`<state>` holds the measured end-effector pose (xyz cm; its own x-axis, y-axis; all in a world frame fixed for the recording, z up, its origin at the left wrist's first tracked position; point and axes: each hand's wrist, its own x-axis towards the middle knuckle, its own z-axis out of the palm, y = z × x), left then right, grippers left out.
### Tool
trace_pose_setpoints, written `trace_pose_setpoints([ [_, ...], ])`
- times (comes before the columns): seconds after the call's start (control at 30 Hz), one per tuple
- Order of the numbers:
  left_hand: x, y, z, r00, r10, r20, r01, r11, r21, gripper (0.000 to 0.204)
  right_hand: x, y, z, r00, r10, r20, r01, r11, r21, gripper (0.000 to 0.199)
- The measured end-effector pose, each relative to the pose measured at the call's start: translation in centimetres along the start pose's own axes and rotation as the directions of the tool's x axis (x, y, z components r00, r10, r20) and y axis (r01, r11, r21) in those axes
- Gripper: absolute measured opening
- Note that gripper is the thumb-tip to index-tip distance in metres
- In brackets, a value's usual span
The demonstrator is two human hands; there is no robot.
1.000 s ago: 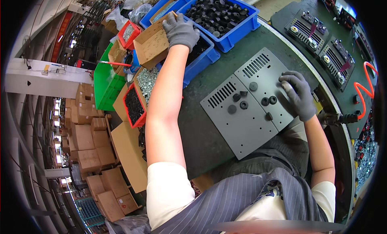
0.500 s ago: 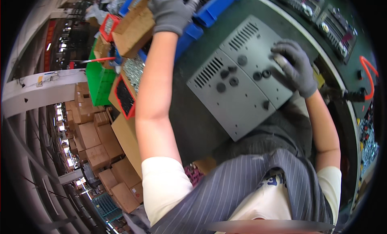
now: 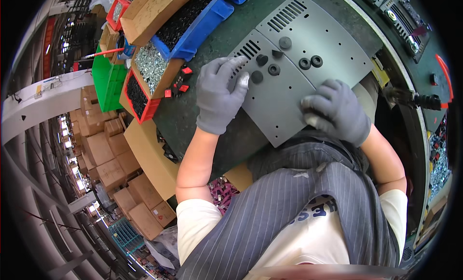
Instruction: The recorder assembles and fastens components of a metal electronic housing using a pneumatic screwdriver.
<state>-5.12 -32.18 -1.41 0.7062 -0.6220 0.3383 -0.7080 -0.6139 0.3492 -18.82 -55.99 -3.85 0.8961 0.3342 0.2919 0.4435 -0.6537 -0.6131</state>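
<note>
Fingers [image 3: 230, 70] of the left hand [image 3: 219, 94], in a grey glove, are spreading wide and lying flat across the near left corner of the grey metal panel [image 3: 294, 63], gripping nothing; the fingertips are resting just beside a row of slotted vents and a small black round knob [image 3: 257, 77]. Right hand [image 3: 337, 111], also gloved in grey, is curling over the panel's near edge, fingers bent and close together, thumb tucked under; whether anything small is pinched there cannot be told. Panel is lying flat on the dark green bench top [image 3: 193, 111], tilted in the view, close against the person's body, carrying several more black knobs [image 3: 311, 63] sitting on its middle. Blue bin [image 3: 212, 19] of dark parts is standing beyond the left hand, with a cardboard box [image 3: 149, 7] touching its far side. Red tray [image 3: 137, 96] of black pieces and a box of shiny screws [image 3: 152, 65] are sitting to the left, a few small red parts [image 3: 183, 80] lying loose beside them. Striped grey apron [image 3: 289, 207] is filling the lower frame.
</note>
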Motion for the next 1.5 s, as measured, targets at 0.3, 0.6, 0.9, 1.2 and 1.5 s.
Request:
trace_pose_setpoints([
  [0.3,3.4,2.5,3.6,0.979,0.19,0.07,-0.199,0.968,0.155,0.032,1.4,-0.4,0.8,0.945,0.117,-0.305,-0.197,0.949,-0.246,0.026],
  [0.6,5.8,1.7,4.7,0.996,0.04,0.078,-0.059,0.964,0.26,0.033,0.5,2.4,-0.2,0.809,0.298,-0.507,-0.359,0.933,-0.024,0.025],
  [0.9,7.1,1.0,3.3,0.992,0.014,0.126,-0.058,0.933,0.355,0.029,3.5,3.3,-1.2,0.835,0.304,-0.458,-0.331,0.943,0.023,0.023],
  [1.2,5.2,0.8,2.6,0.99,-0.026,0.14,0.0,0.983,0.185,0.032,9.9,6.6,0.2,0.98,0.182,-0.082,-0.196,0.955,-0.221,0.03],
  [1.5,3.1,0.2,2.8,1.0,0.02,-0.002,-0.02,0.986,0.166,0.02,8.4,5.5,-0.3,0.951,0.241,-0.193,-0.279,0.94,-0.198,0.023],
])
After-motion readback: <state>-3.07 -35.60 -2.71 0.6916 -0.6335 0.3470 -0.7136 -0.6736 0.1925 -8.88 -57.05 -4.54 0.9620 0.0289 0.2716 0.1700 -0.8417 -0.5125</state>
